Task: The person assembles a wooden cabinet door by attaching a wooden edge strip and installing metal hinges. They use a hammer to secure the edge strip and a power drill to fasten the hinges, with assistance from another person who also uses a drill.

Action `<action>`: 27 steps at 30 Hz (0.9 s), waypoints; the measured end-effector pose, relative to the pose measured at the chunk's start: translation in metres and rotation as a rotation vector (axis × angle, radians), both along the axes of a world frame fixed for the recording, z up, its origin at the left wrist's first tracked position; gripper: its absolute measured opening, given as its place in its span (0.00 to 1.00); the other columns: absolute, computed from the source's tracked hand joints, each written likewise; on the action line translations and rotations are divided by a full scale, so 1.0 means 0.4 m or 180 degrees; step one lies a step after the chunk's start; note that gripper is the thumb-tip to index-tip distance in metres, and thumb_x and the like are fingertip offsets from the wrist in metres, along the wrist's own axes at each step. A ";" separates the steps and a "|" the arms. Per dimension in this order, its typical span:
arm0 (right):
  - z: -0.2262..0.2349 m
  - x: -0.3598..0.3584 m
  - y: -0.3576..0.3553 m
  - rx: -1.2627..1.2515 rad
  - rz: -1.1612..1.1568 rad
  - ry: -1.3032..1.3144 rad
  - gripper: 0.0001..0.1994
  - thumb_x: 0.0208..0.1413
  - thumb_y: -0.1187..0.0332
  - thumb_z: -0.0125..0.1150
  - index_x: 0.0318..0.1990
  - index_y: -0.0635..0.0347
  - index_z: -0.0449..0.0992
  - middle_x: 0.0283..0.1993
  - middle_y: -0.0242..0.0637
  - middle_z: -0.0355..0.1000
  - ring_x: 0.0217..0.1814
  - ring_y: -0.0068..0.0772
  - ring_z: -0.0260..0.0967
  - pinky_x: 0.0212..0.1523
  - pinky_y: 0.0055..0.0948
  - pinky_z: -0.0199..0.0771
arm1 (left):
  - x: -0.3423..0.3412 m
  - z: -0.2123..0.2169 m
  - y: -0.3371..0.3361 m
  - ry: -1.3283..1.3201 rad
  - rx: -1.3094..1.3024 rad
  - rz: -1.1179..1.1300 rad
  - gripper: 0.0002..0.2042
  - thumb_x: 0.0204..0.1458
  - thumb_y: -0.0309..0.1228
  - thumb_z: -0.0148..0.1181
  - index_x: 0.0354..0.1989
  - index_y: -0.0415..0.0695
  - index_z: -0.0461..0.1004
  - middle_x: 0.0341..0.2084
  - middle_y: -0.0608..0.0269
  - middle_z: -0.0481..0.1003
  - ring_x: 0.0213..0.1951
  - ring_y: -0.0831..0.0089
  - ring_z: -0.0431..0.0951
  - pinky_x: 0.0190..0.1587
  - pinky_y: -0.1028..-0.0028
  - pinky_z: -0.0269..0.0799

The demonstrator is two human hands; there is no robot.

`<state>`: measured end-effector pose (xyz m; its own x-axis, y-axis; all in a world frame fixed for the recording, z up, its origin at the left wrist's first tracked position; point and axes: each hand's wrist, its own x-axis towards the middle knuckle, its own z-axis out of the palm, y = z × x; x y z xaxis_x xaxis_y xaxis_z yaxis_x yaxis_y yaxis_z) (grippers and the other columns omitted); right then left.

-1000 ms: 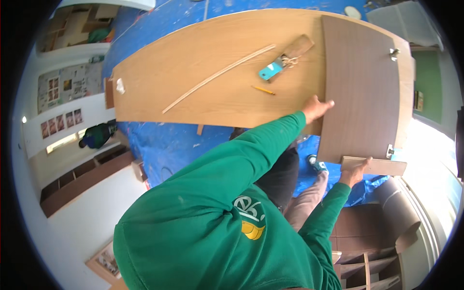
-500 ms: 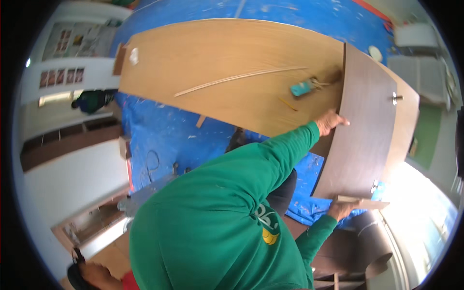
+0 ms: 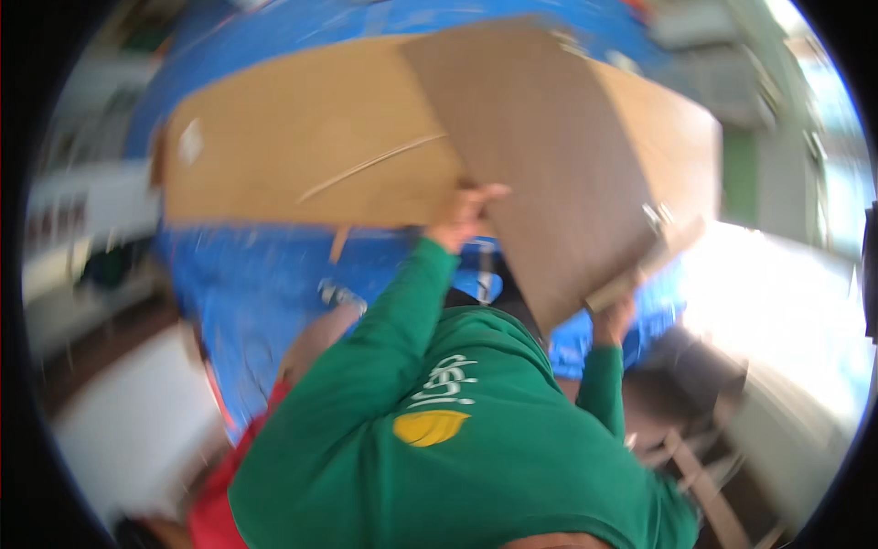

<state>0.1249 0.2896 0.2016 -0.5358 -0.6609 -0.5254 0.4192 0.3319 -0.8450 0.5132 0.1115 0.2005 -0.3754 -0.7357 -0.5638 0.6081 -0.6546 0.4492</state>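
A dark brown cabinet door [image 3: 549, 137] with metal hinges [image 3: 657, 218] along its right side lies slanted across the large light-brown board [image 3: 274, 137]. My left hand [image 3: 468, 212] grips the door's left edge, fingers curled around it and one fingertip over its face. At the door's near end, my right hand [image 3: 615, 320] is closed on a light wooden strip [image 3: 649, 265] that runs along that end. Whether its fingers also hold the door itself is hidden by blur.
A thin wooden stick [image 3: 366, 167] lies on the large board, left of the door. Blue sheeting [image 3: 247, 293] covers the floor around it. A person in a red top [image 3: 224, 480] is close behind my left arm. Bright light floods the right side.
The door has swung and moved left in view, now slanting, with both hands still at it. The blue object and pencil on the board are now out of sight. The person in red appears nearer.
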 end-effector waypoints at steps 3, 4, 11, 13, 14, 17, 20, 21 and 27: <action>0.105 0.111 -0.058 0.0218 -0.0941 0.0278 0.37 0.65 0.38 0.70 0.61 0.69 0.78 0.52 0.40 0.80 0.47 0.34 0.81 0.50 0.36 0.84 | -0.033 0.123 -0.008 -0.0166 -0.0546 0.0328 0.28 0.54 0.21 0.73 0.66 0.39 0.74 0.58 0.57 0.80 0.59 0.60 0.81 0.65 0.58 0.80; 0.107 0.100 -0.025 0.0094 -0.1023 0.0273 0.37 0.65 0.37 0.70 0.61 0.68 0.79 0.53 0.40 0.81 0.48 0.33 0.81 0.50 0.35 0.84 | -0.063 0.130 0.000 -0.0201 -0.0681 0.0428 0.31 0.54 0.19 0.72 0.68 0.39 0.71 0.60 0.57 0.78 0.61 0.59 0.79 0.68 0.58 0.78; 0.136 0.084 0.051 -0.0128 -0.1835 -0.0022 0.38 0.66 0.38 0.70 0.60 0.72 0.79 0.51 0.39 0.82 0.48 0.30 0.81 0.51 0.35 0.83 | -0.211 0.138 -0.114 -0.0273 -0.0705 -0.0500 0.33 0.55 0.20 0.71 0.72 0.41 0.68 0.63 0.56 0.76 0.63 0.59 0.78 0.68 0.59 0.76; 0.052 -0.026 0.118 0.0218 -0.1890 -0.0002 0.35 0.68 0.40 0.69 0.61 0.70 0.79 0.52 0.38 0.81 0.50 0.30 0.81 0.52 0.34 0.83 | -0.313 0.097 -0.106 -0.0187 -0.0731 -0.0570 0.30 0.57 0.22 0.69 0.70 0.42 0.71 0.61 0.55 0.78 0.62 0.60 0.79 0.68 0.59 0.76; -0.002 -0.075 0.131 0.0379 -0.1775 -0.0027 0.34 0.69 0.41 0.68 0.62 0.69 0.79 0.53 0.38 0.81 0.51 0.30 0.81 0.53 0.33 0.83 | -0.359 0.081 -0.122 -0.0525 -0.0569 -0.1014 0.25 0.59 0.25 0.69 0.67 0.42 0.75 0.60 0.54 0.79 0.62 0.62 0.79 0.68 0.59 0.76; -0.092 -0.206 0.161 -0.0450 -0.1640 0.0113 0.28 0.75 0.47 0.60 0.71 0.57 0.73 0.60 0.36 0.78 0.59 0.38 0.78 0.61 0.46 0.81 | -0.519 0.073 -0.197 -0.0976 -0.0204 -0.1438 0.23 0.57 0.24 0.71 0.62 0.36 0.79 0.57 0.51 0.82 0.58 0.61 0.82 0.65 0.59 0.78; -0.018 -0.294 0.078 0.0059 -0.1661 -0.0285 0.36 0.70 0.42 0.60 0.76 0.58 0.66 0.70 0.42 0.72 0.67 0.45 0.74 0.67 0.48 0.77 | -0.710 0.088 -0.245 -0.0641 0.0106 -0.1158 0.26 0.50 0.17 0.76 0.60 0.28 0.79 0.55 0.50 0.84 0.53 0.57 0.85 0.60 0.58 0.82; -0.007 -0.298 0.036 0.0528 -0.1408 0.0133 0.39 0.69 0.38 0.57 0.77 0.58 0.66 0.71 0.44 0.72 0.69 0.46 0.72 0.71 0.51 0.74 | -0.721 0.027 -0.235 -0.0409 -0.0147 -0.0726 0.32 0.47 0.16 0.77 0.64 0.29 0.77 0.57 0.46 0.82 0.57 0.55 0.83 0.64 0.57 0.79; -0.124 -0.550 0.053 0.0913 -0.1544 -0.0051 0.39 0.69 0.37 0.57 0.77 0.55 0.65 0.77 0.42 0.67 0.74 0.47 0.69 0.76 0.51 0.69 | -0.968 -0.122 -0.241 -0.0595 -0.0522 -0.0862 0.46 0.45 0.19 0.76 0.78 0.37 0.64 0.73 0.48 0.69 0.74 0.52 0.65 0.75 0.53 0.63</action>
<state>-0.0952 0.3109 0.1521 -0.7331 -0.1704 -0.6584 0.5931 0.3135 -0.7416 0.1261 0.0151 0.1515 -0.4706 -0.7100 -0.5238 0.3201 -0.6906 0.6486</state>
